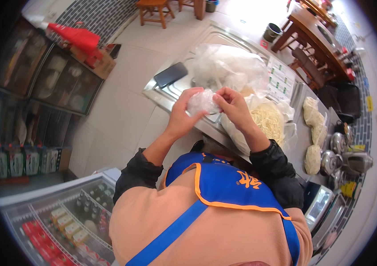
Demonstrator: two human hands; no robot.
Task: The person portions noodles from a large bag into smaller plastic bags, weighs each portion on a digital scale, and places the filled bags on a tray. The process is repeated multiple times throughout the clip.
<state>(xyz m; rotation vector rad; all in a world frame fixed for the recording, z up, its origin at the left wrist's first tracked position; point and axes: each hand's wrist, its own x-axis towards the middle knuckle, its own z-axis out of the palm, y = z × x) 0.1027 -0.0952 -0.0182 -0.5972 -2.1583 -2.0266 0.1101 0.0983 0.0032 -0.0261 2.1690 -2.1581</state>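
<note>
Both my hands meet above the near edge of a stainless-steel counter (161, 96). My left hand (185, 111) curls round a crumpled clear plastic bag (202, 102). The fingertips of my right hand (230, 103) pinch that bag's right side. Whether something is inside it, I cannot tell. Right of my right hand sits an opened plastic bag of pale noodles (268, 121). Behind my hands lies a big translucent plastic bag (230, 65) with whitish contents. A dark smartphone (171, 74) rests at the counter's left corner.
Tied bags of noodles (312, 159) lie farther right, beside metal kettles (338, 143) and a scale (320, 206). A printed sheet (280, 78) is on the counter. A glass-topped freezer (65, 216) stands at lower left, a glass cabinet (65, 79) at left, wooden tables (321, 36) beyond.
</note>
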